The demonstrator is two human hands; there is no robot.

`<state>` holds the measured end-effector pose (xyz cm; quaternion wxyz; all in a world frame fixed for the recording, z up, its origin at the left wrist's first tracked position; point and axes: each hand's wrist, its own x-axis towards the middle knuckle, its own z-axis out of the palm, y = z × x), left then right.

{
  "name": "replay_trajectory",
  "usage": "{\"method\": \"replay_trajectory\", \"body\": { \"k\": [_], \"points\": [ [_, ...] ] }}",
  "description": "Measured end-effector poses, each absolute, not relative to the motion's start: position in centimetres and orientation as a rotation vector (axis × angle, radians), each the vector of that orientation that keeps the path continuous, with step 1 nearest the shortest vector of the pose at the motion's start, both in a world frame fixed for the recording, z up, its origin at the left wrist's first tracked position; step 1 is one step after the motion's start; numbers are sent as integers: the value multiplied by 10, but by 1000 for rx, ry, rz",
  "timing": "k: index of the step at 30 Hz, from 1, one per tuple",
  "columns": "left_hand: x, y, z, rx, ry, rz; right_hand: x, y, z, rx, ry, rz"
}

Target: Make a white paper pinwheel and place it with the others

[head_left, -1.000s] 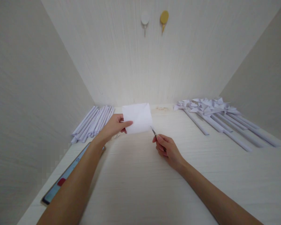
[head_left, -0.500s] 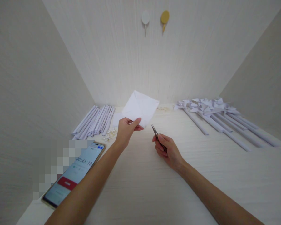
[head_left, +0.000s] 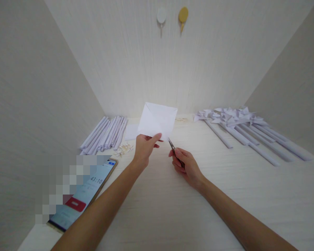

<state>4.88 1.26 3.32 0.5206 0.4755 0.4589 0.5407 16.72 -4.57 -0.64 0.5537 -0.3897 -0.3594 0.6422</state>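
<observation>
Paper square [head_left: 158, 120] pinched by left hand [head_left: 144, 149] fingers; right hand [head_left: 186, 166] fingers grip small scissors [head_left: 172, 147].

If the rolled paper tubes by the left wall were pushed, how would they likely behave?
The rolled paper tubes look round and thin, so they would probably roll or scatter sideways. Being plain paper, they are likely very light and easy to crush. The left hand and right hand are both apart from them.

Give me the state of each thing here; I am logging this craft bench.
Paper square: creased, held up by left hand.
Small scissors: gripped in right hand, tip at the paper's edge.
Phone: lying flat, timer showing.
Paper rolls: lying bundled.
Paper pinwheels: finished, lying flat.
</observation>
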Motion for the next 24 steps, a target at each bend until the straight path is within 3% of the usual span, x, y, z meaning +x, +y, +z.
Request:
{"method": "replay_trajectory", "body": {
  "k": [24],
  "points": [
    [58,3,28,1025,1055,1275,167,-46,-6,-928,-852,1511]
  ]
}}
